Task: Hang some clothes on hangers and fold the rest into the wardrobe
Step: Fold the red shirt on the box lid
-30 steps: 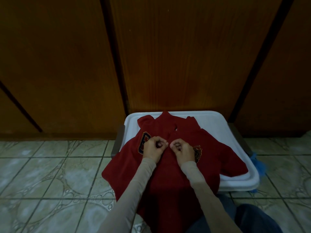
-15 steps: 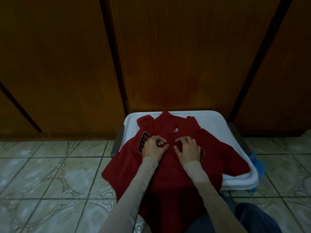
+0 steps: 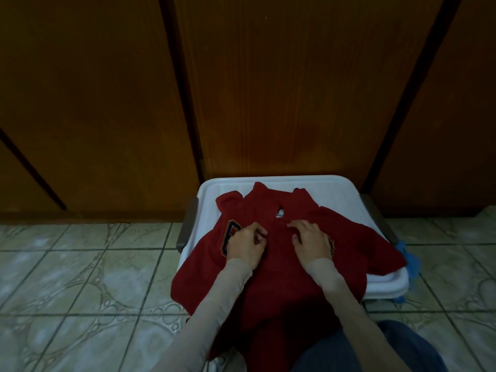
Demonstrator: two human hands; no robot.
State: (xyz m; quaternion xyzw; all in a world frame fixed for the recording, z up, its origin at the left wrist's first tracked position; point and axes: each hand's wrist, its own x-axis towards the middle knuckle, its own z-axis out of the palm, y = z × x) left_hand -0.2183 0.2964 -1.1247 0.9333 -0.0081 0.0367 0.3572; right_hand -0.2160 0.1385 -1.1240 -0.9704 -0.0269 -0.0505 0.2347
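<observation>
Left hand point(image 3: 245, 244) is curling its grip, pinching the shirt point(image 3: 271, 267) at the placket; right hand point(image 3: 312, 241) is lying flatter, fingers pressing cloth beside the collar. Shirt is lying spread, front up, on the white lid point(image 3: 346, 194), hem trailing toward the floor. Step likely: fastening the neck before folding. Next move is calling for sleeves turned inward.

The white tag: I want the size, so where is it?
In the head view, the white tag shows in the red shirt's open collar, just beyond and between both hands.
</observation>
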